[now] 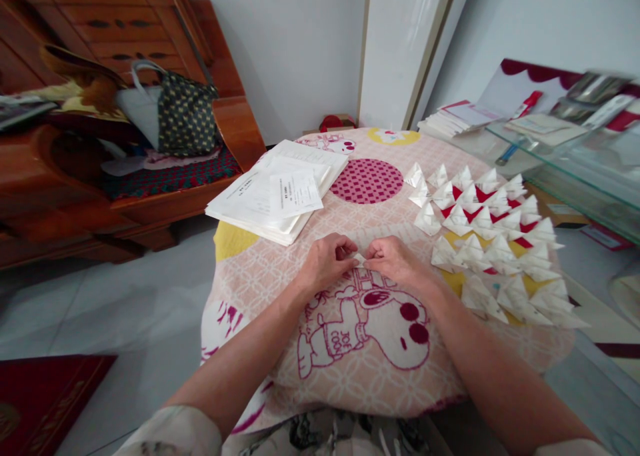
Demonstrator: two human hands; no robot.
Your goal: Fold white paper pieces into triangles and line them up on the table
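On the patterned cloth of the round table (280,289), my left hand (330,261) and my right hand (393,259) meet near the middle. Between their fingertips is a small folded white paper (359,260), pinched from both sides and partly covered by the fingers. To the right stand several rows of folded white paper pieces (470,249) with pointed tips. A stack of white printed sheets (250,196) lies at the back left of the table, with a smaller printed slip (294,193) on top.
A glass shelf (560,156) with papers and metal containers (595,96) borders the table on the right. On the left, a wooden bench (240,123) holds a dotted bag (185,113). A red mat (50,389) lies on the floor.
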